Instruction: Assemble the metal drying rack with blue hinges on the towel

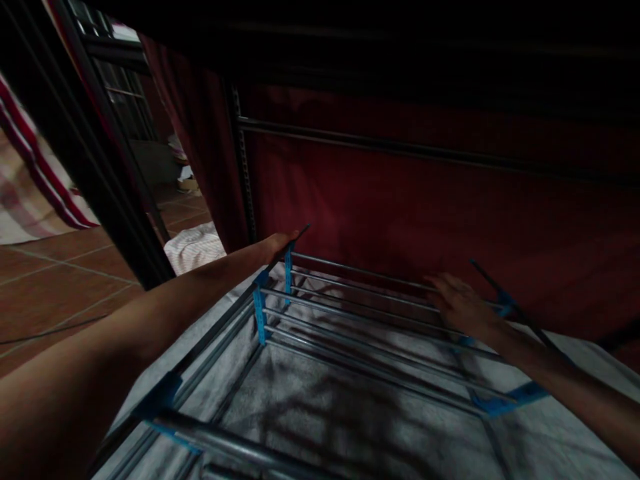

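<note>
A rack of grey metal tubes (350, 311) with blue plastic brackets (259, 313) lies on a pale cloth (320, 407). My left hand (281, 244) is at the rack's far left corner, beside a blue bracket and the end of a dark rod; its fingers are mostly hidden. Over the far tubes on the right is my right hand (457, 300), blurred, with its fingers stretched out to the left and nothing seen in them. Another blue bracket (506, 303) on a dark rod stands to the right of that hand.
A dark red curtain (350, 193) hangs behind the rack, crossed by a metal bar (400, 148). Dark posts (100, 147) rise at the left. Beyond them are a tiled floor (60, 287) and a striped cloth (30, 180). A dark surface hangs overhead.
</note>
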`<move>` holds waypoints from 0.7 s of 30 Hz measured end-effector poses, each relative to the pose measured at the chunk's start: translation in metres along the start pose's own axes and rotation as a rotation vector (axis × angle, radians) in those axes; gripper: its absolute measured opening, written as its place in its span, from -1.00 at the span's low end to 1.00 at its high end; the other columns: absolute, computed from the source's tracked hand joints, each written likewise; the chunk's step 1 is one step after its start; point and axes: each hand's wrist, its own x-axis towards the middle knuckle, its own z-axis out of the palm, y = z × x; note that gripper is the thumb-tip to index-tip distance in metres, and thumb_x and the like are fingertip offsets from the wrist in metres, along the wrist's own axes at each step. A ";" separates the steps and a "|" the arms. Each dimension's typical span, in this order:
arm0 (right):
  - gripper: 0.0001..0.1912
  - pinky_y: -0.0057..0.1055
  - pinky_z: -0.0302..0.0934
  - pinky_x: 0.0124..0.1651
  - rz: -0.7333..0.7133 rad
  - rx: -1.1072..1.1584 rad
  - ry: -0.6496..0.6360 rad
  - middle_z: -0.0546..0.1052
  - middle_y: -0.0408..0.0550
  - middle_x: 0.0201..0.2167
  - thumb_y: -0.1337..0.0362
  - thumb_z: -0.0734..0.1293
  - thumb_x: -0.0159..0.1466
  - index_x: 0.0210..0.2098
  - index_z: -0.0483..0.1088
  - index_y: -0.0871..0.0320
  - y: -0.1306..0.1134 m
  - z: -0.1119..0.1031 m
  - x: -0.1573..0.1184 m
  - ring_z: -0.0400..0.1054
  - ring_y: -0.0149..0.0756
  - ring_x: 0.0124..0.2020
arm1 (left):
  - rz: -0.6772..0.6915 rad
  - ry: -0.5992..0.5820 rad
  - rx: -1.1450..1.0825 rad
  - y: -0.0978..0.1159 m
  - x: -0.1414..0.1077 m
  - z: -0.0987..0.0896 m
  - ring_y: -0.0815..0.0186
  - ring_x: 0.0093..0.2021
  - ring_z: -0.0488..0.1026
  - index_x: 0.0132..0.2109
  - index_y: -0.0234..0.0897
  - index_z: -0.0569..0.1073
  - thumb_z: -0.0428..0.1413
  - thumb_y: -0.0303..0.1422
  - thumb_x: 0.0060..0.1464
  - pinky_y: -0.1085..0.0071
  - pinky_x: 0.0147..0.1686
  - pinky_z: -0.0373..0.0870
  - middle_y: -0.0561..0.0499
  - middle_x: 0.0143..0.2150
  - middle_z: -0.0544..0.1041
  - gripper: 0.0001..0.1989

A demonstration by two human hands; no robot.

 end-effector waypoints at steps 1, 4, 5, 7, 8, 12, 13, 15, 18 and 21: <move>-0.52 0.01 0.27 0.25 -0.030 -0.012 -0.013 0.47 0.11 0.17 0.14 0.08 0.44 0.28 0.28 0.06 -0.010 0.008 0.013 0.37 -0.01 0.21 | -0.021 0.003 0.006 -0.003 0.004 0.002 0.25 -0.53 0.43 -0.41 -0.25 0.42 0.27 -0.02 0.03 0.35 -0.44 0.35 0.01 -0.58 0.46 -0.61; -0.51 -0.02 0.24 0.27 -0.110 -0.018 -0.084 0.46 0.13 0.23 0.16 0.05 0.46 0.30 0.28 0.12 -0.036 0.031 0.047 0.36 -0.03 0.23 | -0.069 -0.013 0.023 -0.011 0.012 0.004 0.27 -0.51 0.47 -0.40 -0.27 0.43 0.29 -0.20 0.06 0.39 -0.44 0.35 -0.04 -0.54 0.52 -0.73; -0.51 -0.03 0.25 0.27 -0.107 -0.019 -0.114 0.45 0.12 0.25 0.16 0.04 0.47 0.31 0.27 0.12 -0.043 0.039 0.057 0.37 -0.04 0.23 | -0.080 -0.022 0.026 -0.014 0.014 0.004 0.27 -0.49 0.49 -0.40 -0.28 0.43 0.28 -0.26 0.07 0.41 -0.43 0.35 -0.05 -0.52 0.55 -0.77; -0.51 -0.06 0.30 0.22 -0.073 -0.028 -0.186 0.45 0.10 0.26 0.15 0.05 0.49 0.32 0.26 0.09 -0.056 0.053 0.073 0.41 -0.04 0.20 | -0.099 -0.035 0.031 -0.018 0.016 0.003 0.30 -0.47 0.51 -0.39 -0.29 0.44 0.25 -0.37 0.08 0.44 -0.41 0.36 -0.06 -0.49 0.57 -0.85; -0.52 -0.08 0.32 0.18 -0.056 -0.035 -0.220 0.46 0.09 0.24 0.15 0.05 0.49 0.31 0.27 0.07 -0.060 0.059 0.080 0.44 -0.04 0.17 | -0.105 -0.036 0.032 -0.019 0.017 0.003 0.31 -0.47 0.51 -0.39 -0.28 0.44 0.23 -0.42 0.08 0.45 -0.42 0.36 -0.04 -0.49 0.56 -0.87; -0.55 -0.16 0.36 0.10 -0.056 -0.046 -0.285 0.56 0.07 0.13 0.18 0.02 0.51 0.26 0.33 0.05 -0.068 0.075 0.095 0.50 -0.07 0.09 | -0.118 -0.033 0.027 -0.022 0.021 0.002 0.33 -0.48 0.50 -0.39 -0.27 0.41 0.16 -0.50 0.09 0.47 -0.43 0.35 0.02 -0.54 0.52 -0.88; -0.55 -0.18 0.36 0.09 -0.060 -0.043 -0.286 0.56 0.07 0.12 0.19 0.02 0.51 0.26 0.33 0.04 -0.068 0.077 0.096 0.50 -0.07 0.09 | -0.118 -0.034 0.022 -0.022 0.022 0.002 0.34 -0.47 0.50 -0.39 -0.27 0.40 0.16 -0.51 0.08 0.47 -0.42 0.35 0.03 -0.54 0.51 -0.88; -0.56 -0.19 0.36 0.09 -0.068 -0.034 -0.298 0.55 0.07 0.15 0.21 0.04 0.51 0.27 0.32 0.04 -0.066 0.076 0.096 0.50 -0.07 0.10 | -0.115 -0.040 0.012 -0.023 0.023 0.002 0.34 -0.47 0.50 -0.39 -0.27 0.41 0.17 -0.53 0.05 0.47 -0.42 0.35 0.04 -0.54 0.51 -0.88; -0.56 -0.17 0.37 0.09 -0.079 -0.015 -0.338 0.53 0.08 0.18 0.25 0.05 0.49 0.26 0.33 0.06 -0.064 0.072 0.095 0.50 -0.05 0.09 | -0.107 -0.054 -0.002 -0.023 0.021 0.003 0.33 -0.45 0.50 -0.38 -0.28 0.43 0.22 -0.52 0.01 0.45 -0.39 0.36 0.02 -0.51 0.52 -0.89; -0.55 -0.15 0.38 0.07 -0.083 0.017 -0.334 0.55 0.09 0.15 0.24 0.04 0.48 0.23 0.37 0.07 -0.063 0.071 0.096 0.52 -0.03 0.05 | -0.092 -0.060 -0.022 -0.022 0.016 0.003 0.31 -0.44 0.49 -0.36 -0.27 0.43 0.28 -0.45 0.00 0.42 -0.36 0.35 0.02 -0.49 0.52 -0.85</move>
